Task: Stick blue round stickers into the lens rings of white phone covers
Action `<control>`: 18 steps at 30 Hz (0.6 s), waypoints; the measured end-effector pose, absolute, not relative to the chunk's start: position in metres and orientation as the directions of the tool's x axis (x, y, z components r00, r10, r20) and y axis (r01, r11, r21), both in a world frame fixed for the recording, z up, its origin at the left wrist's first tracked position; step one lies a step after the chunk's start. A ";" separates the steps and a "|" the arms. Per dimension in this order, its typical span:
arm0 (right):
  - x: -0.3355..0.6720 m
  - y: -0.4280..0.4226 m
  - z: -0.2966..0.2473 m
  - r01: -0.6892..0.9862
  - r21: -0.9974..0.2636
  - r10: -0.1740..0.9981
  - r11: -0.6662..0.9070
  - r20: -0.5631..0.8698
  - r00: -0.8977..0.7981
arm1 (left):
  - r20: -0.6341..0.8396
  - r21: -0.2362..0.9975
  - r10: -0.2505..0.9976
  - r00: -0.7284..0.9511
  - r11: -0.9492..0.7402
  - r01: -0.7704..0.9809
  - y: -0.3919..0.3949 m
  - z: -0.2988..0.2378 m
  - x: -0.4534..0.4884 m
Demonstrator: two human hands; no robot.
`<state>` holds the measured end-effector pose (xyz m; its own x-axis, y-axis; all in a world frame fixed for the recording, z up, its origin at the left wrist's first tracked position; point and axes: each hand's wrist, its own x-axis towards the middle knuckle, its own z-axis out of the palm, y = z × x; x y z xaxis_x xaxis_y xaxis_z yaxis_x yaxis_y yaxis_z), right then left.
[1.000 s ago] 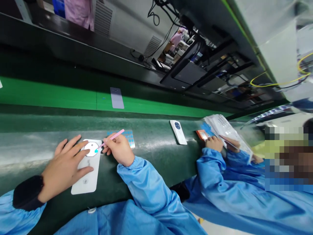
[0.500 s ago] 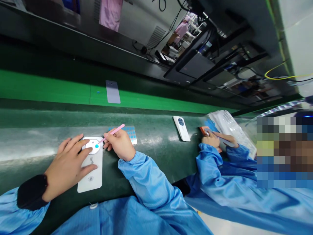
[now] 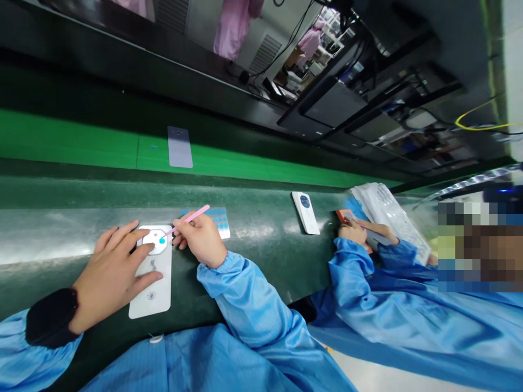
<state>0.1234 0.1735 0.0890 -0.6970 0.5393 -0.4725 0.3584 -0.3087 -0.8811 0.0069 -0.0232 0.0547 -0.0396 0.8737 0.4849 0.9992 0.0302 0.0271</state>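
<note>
A white phone back cover (image 3: 152, 291) lies on the dark green conveyor belt (image 3: 253, 239) in front of me. My left hand (image 3: 112, 272) rests on it, fingers spread flat, holding it still near its round camera ring (image 3: 155, 242). My right hand (image 3: 200, 237) pinches a thin pink stick (image 3: 190, 218). The stick's tip touches a small blue dot (image 3: 162, 240) on the ring. A sheet of blue dot stickers (image 3: 220, 220) lies just behind my right hand.
Another white cover (image 3: 305, 212) lies further right on the belt. A grey panel (image 3: 180, 147) sits on the bright green strip behind. A person in a blue gown at the right handles a clear bag of parts (image 3: 384, 215) and an orange item (image 3: 343, 216). Machines stand beyond.
The pink stick's tip with the blue dot has stayed on the camera ring, shifting slightly. My left hand keeps pressing the cover. The view has swung a little to the right.
</note>
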 end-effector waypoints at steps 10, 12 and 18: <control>0.126 0.171 0.091 0.367 -0.883 0.534 -0.292 -0.469 -0.704 | 0.494 0.008 0.869 -0.030 0.030 1.000 -0.021 0.057 0.007; 0.126 0.172 0.090 0.358 -0.886 0.529 -0.293 -0.462 -0.711 | 0.496 0.014 0.868 -0.031 0.028 1.000 -0.022 0.056 0.007; 0.123 0.177 0.088 0.335 -0.862 0.505 -0.381 -0.498 -0.705 | 0.477 0.050 0.878 -0.050 0.029 0.998 -0.024 0.053 0.008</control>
<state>0.1234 0.1767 0.0884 -0.7051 0.5052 -0.4976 0.3353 -0.3807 -0.8617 0.0078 -0.0240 0.0534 -0.0496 0.8776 0.4768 0.9983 0.0294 0.0498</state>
